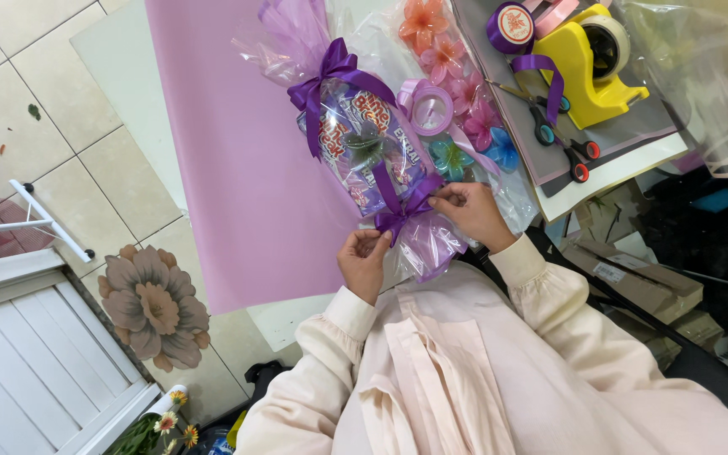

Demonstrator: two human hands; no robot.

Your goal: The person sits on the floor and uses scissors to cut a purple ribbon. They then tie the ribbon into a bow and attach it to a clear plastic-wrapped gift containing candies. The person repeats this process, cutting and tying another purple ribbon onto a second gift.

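Wrapped parcel (pixel 368 147) at centre, lying on a pink sheet (pixel 229 160) over the pale table (pixel 115 63); clear film around a purple-and-white printed packet, gathered at both ends. Upper end tied with a purple bow (pixel 326 76). Lower end cinched by a second purple ribbon (pixel 402 211), lilac film flaring out below it.

Left hand (pixel 364 261) just under the lower knot, fingertips pinched shut on a ribbon tail. Right hand (pixel 473 211) beside the knot, thumb and fingers closed on the other side of the ribbon.

To the right: paper flowers (pixel 444 55) in orange, pink and blue under film; lilac ribbon roll (pixel 430 108); yellow tape dispenser (pixel 587 72); purple ribbon spool (pixel 509 27) with round white label; scissors (pixel 549 126). Brown cardboard boxes (pixel 634 270) lower right.
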